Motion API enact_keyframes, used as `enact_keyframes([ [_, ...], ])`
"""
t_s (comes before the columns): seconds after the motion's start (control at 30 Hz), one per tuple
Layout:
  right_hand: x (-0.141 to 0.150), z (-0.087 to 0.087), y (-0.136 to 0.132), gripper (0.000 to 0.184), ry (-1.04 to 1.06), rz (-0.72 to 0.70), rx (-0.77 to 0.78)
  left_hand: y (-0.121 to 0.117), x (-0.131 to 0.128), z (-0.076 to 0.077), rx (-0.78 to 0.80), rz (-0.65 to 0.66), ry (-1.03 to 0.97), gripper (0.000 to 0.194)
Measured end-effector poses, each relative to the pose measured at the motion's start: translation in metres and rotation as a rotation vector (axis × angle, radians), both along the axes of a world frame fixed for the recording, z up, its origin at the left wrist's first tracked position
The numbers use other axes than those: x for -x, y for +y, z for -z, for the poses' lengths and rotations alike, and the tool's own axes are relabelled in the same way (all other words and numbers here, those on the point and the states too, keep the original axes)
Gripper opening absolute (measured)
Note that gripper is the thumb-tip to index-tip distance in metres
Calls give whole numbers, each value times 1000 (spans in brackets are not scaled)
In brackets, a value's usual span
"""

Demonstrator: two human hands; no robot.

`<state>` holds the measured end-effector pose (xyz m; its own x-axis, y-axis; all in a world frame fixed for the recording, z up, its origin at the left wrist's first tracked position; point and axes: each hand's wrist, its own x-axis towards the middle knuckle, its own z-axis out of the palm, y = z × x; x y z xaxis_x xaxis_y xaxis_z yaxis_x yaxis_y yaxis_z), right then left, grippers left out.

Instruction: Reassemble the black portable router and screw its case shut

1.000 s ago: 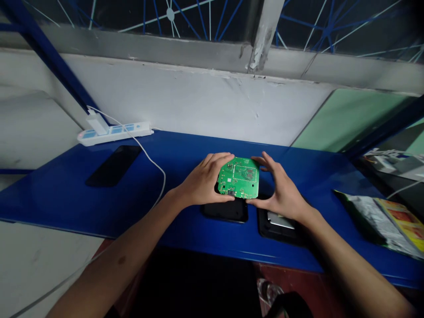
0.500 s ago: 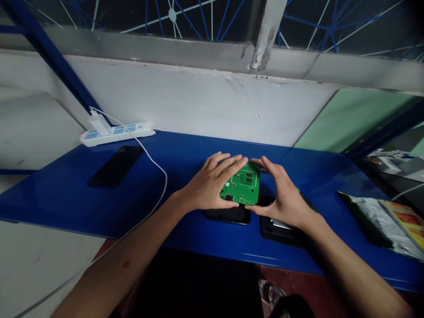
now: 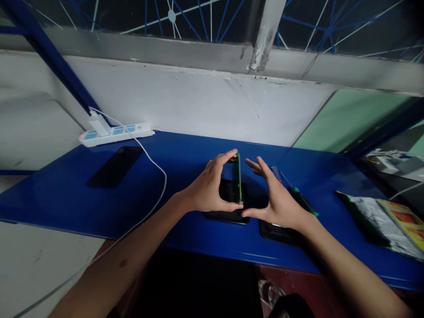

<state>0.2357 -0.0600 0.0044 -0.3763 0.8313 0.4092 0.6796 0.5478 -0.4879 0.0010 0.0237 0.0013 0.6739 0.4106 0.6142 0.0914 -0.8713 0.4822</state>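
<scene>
A green circuit board [image 3: 239, 179] stands on edge to my view, so only its thin side shows. My left hand [image 3: 212, 183] grips it at the top and bottom between fingers and thumb. Just right of the board, my right hand [image 3: 276, 194] is open, its thumb and fingers spread and apart from it. Below the board a black plastic casing half [image 3: 228, 216] lies on the blue table. Another black casing part [image 3: 278, 234] sits under my right hand, partly covered by it. Behind that hand lies a screwdriver with a green and black handle [image 3: 304, 203].
On the blue table [image 3: 185, 154], a dark phone [image 3: 115, 167] lies at the left. A white power strip [image 3: 117, 134] with a plugged charger stands behind it, and its white cable [image 3: 162, 172] trails forward. At the right lies a shiny snack packet [image 3: 384, 221].
The circuit board has turned from showing its green face to edge-on. My right hand has let go of it and opened; my left hand keeps hold. The screwdriver has come into view.
</scene>
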Motion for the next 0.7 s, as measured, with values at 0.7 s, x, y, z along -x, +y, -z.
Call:
enact_keyframes([
  [0.7, -6, 5, 7, 120, -2, 144, -49, 10, -4, 9, 155, 7, -163, 125],
])
